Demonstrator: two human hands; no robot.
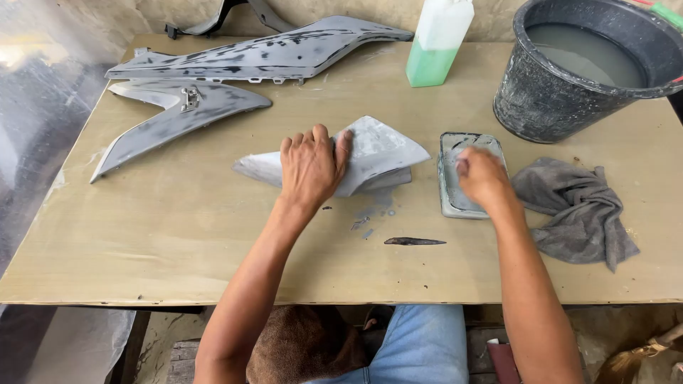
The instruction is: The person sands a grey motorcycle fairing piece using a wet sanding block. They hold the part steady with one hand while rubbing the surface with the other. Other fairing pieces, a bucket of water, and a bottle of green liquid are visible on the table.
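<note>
Left hand (pixel 311 168) spread flat, pinning grey panel piece (pixel 370 153) just left of shallow tray (pixel 447 203); right hand (pixel 482 176) bunched in tray, contents unclear—best keep firm downward pressure so piece stays put.

Workshop: sanded fairing panels (pixel 242 60) on a plywood table (pixel 213 242), water bucket (pixel 569 92)

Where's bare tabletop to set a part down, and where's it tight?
Free: the front-left stretch of the table, bordered by the long grey panel, the left arm and the front edge. Tight: right side, where the tray, grey rag and bucket crowd the right hand. The left hand covers the centre panel.
</note>
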